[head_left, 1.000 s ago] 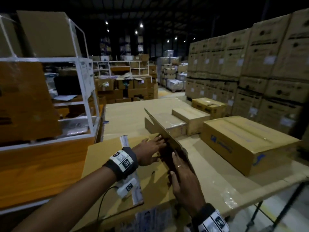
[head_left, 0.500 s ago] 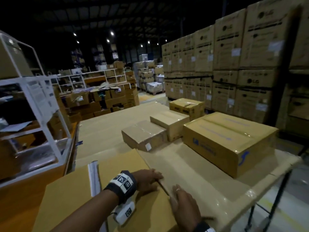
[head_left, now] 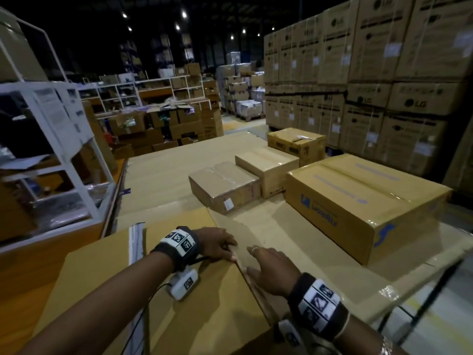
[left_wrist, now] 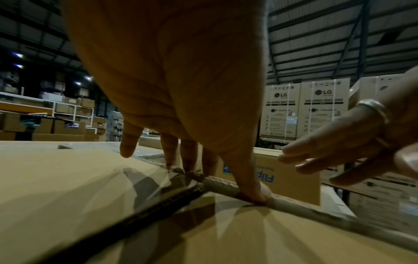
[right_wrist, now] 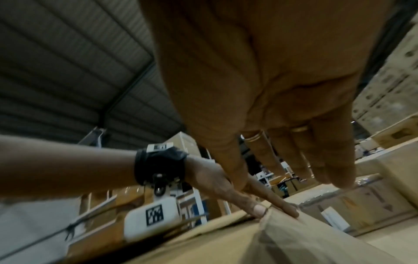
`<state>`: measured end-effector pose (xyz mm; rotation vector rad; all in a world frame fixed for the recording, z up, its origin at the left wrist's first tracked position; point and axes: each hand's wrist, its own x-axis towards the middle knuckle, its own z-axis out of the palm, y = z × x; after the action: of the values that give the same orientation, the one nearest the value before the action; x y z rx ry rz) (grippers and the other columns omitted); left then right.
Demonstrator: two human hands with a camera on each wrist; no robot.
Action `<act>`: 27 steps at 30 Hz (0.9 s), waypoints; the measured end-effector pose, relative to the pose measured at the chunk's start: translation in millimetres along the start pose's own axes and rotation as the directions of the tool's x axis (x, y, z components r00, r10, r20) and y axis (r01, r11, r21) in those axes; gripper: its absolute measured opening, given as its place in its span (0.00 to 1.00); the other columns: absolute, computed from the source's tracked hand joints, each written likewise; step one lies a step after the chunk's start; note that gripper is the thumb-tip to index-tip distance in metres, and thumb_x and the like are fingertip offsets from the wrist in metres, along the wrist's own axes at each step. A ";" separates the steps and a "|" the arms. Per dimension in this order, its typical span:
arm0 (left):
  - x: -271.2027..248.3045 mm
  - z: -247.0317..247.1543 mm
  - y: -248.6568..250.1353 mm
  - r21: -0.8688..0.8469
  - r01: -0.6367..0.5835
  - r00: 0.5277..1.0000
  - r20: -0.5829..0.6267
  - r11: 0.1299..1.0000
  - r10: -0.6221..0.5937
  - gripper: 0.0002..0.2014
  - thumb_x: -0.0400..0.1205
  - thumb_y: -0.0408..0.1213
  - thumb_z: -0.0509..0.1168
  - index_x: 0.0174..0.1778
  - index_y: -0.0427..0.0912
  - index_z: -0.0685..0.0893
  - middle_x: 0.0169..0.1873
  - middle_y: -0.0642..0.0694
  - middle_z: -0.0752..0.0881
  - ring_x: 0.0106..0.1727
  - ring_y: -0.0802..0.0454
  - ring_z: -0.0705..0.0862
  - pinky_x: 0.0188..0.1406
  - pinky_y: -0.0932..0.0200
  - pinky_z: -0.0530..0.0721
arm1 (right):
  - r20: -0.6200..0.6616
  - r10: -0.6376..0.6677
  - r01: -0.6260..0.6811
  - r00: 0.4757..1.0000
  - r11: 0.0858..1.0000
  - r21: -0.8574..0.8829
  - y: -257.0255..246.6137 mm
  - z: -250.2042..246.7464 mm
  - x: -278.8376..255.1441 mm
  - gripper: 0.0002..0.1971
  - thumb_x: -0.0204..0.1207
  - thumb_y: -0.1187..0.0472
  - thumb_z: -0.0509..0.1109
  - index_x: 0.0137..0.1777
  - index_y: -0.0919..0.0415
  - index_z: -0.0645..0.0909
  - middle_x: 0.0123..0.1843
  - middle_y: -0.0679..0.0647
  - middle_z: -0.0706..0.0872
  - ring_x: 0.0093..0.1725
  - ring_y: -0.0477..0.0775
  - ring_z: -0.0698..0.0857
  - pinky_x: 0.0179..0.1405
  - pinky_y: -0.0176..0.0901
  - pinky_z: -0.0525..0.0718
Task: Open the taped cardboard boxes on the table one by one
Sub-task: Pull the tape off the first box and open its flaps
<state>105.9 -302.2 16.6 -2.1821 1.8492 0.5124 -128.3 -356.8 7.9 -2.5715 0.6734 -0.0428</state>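
Observation:
A large brown cardboard box (head_left: 179,316) lies nearest me, with a peeled tape strip (head_left: 135,242) on its top. Its right flap (head_left: 227,221) is folded outward and down. My left hand (head_left: 217,243) rests on the box's right edge, thumb (left_wrist: 251,192) pressing the cardboard rim and fingers straight over it. My right hand (head_left: 268,270) lies flat and spread over the flap, holding nothing. Beyond stand a small taped box (head_left: 225,185), a medium box (head_left: 266,165), a far box (head_left: 297,142) and a big blue-printed box (head_left: 358,201), all closed.
A white metal rack (head_left: 76,155) stands close on the left. Tall stacks of appliance cartons (head_left: 371,85) wall off the right. The table's cardboard-covered edge (head_left: 409,275) runs past my right wrist. Shelves and loose boxes (head_left: 166,124) fill the background.
The right flap, standing up a second ago, has been pushed outward and down. Both hands followed it to the box's right edge, and my view lifted toward the other boxes.

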 end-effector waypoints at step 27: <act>-103.9 -30.0 2.0 -0.017 0.092 0.994 -0.049 0.996 -0.093 0.34 0.84 0.65 0.62 0.83 0.53 0.71 0.76 0.47 0.78 0.74 0.45 0.78 0.72 0.45 0.78 | 0.417 -0.274 0.311 0.867 0.950 -0.023 -24.2 -46.9 24.7 0.32 0.82 0.38 0.68 0.82 0.51 0.72 0.76 0.53 0.82 0.68 0.55 0.84 0.68 0.56 0.83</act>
<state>92.8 -220.7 86.6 -2.2970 1.7635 0.4585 -102.5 -370.6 58.3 -2.6241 0.1252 0.4270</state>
